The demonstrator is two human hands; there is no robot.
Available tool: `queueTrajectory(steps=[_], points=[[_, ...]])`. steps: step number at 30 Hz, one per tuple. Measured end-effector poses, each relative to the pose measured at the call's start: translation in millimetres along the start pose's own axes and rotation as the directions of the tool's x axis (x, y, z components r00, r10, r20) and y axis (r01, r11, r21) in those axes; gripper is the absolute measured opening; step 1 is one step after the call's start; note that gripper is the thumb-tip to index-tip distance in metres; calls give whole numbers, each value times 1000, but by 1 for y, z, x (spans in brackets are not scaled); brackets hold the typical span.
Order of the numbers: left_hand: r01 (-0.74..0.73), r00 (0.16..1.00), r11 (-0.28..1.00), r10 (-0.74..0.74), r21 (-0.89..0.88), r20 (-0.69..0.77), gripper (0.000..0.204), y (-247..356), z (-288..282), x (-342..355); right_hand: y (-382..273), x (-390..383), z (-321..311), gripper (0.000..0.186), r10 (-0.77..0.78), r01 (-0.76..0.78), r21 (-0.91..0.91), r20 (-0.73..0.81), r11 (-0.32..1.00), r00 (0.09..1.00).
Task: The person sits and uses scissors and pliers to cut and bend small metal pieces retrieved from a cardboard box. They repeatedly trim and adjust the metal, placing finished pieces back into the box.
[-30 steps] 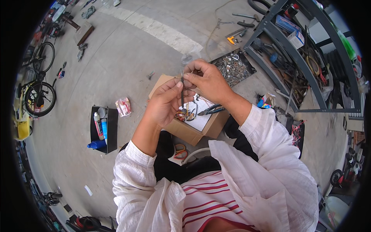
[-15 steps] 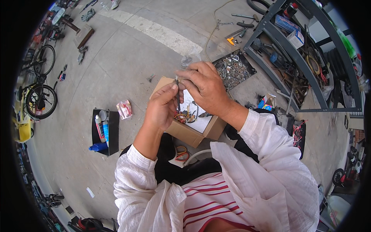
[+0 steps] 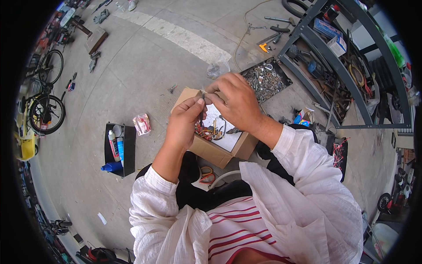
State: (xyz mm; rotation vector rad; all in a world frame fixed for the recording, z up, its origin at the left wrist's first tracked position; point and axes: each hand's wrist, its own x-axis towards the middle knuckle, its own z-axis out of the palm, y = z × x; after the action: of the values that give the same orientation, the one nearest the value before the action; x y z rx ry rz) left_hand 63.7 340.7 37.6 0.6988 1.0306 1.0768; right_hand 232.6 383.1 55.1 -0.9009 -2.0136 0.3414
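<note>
In the head view, the left hand [image 3: 182,121] is pinching a black cable [image 3: 201,117] between thumb and fingers, holding it roughly upright above the cardboard box [image 3: 210,152], near that box's far left corner. The right hand [image 3: 239,103] is bringing its thumb and forefinger to the cable's pale, frayed-looking tip; whether they are grasping it or only touching, I cannot tell. Half a second ago its fingers were stretching out past the tip; now they are bending in around it, which seems to mean the right hand is working the loose end while the left is steadying the cable. Below, coloured wires [image 3: 205,133] are lying along the box's left edge, beside a white sheet [image 3: 226,143] that is reaching toward its near corner.
</note>
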Motion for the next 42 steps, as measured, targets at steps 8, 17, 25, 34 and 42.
queueTrajectory(steps=[8, 17, 25, 34, 42], points=[[-35, 995, 953, 61, 301, -75, 22, 1, 2, -6, 3, -5, 8, 15, 94, -98, 81, 59, 992, 994], [11, 993, 924, 33, 383, -109, 20, 9, 4, -5, 5, -5, 21, 10, 120, -121, 40, 18, 992, 993], [81, 996, 973, -70, 214, -60, 22, -5, -9, -24, 54, 29, -30, 12, 381, -382, 25, -143, 924, 913], [13, 991, 1000, -11, 13, -131, 26, 12, -32, -6, 162, -165, 52, 38, 486, 3, -528, 784, 849, 385], [-41, 982, 968, 85, 247, -169, 25, 22, -26, -12, 178, -229, 110, 26, 591, 130, -723, 642, 678, 488]])
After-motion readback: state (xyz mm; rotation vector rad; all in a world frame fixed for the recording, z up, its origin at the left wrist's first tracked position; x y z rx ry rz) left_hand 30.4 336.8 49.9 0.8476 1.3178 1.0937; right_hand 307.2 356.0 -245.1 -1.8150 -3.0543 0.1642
